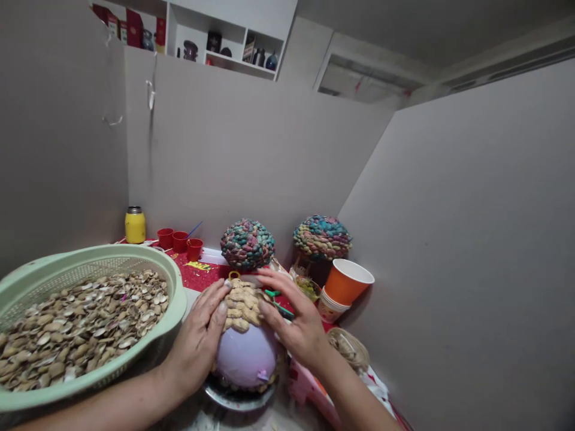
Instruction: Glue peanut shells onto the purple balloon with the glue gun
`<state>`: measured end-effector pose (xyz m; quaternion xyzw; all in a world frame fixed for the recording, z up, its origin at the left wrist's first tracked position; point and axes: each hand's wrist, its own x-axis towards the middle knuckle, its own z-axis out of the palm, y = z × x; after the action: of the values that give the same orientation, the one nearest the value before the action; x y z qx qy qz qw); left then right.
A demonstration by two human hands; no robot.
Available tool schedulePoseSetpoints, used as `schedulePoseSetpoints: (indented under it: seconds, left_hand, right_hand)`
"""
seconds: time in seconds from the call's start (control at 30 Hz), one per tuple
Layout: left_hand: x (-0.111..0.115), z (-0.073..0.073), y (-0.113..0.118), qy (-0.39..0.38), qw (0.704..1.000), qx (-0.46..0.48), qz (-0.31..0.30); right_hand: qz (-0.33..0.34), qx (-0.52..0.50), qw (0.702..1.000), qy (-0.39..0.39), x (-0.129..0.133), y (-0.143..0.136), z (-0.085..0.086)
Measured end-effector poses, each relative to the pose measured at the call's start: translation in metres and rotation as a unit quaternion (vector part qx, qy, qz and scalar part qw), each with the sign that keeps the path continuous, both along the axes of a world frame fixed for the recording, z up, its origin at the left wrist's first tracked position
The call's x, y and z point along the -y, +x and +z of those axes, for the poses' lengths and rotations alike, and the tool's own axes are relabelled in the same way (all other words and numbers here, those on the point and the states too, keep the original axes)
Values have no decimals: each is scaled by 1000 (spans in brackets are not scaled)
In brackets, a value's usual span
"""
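Observation:
A lilac balloon (246, 356) sits in a dark bowl (240, 402), its top covered by overlapping rows of tan peanut shells (242, 304). The tied knot of the balloon faces me, low on the right. On the left side, my left hand (200, 332) lies with its fingers close together against the shells. My right hand (296, 320) cups the opposite side, thumb on the shells and fingers reaching over the back, where their tips are partly hidden. Between them, both hands steady the shell-covered balloon. A yellow ring (234, 275) shows just behind its top.
To the left stands a green basket (177, 293) of shells. Two colourful shell-covered domes (248, 242) (322, 237) stand behind, near the wall. Red cups (180, 242), a yellow bottle (135, 227), stacked paper cups (344, 284) and a twine coil (348, 349) surround the work. A partition (462, 239) rises right.

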<state>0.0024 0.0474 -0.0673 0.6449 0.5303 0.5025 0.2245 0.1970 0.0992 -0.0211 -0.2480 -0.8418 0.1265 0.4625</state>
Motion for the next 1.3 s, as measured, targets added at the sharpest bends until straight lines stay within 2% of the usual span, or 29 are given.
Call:
schedulePoseSetpoints:
  seconds: [0.07,0.13,0.2,0.3,0.47,1.3]
  left_hand:
    - [0,-3,1,5,1000,-2,1]
    - [-1,-6,2,19,1000,1,6]
    - [-2,-8,3,36,999,8,12]
    - [-2,-8,3,42,999,13,16]
    - [-2,-8,4,34,999,5,13]
    - [-4,-10,4,53,998,-7,12]
  right_hand:
    - [-10,0,994,108,18,-1,6]
    - [-22,56,980,188,36,-4,12]
    - [-51,114,964,235,48,-7,14]
    - [-77,157,948,267,52,-9,10]
    - [-79,179,940,279,44,-9,2]
    - [-69,175,942,277,41,-11,-1]
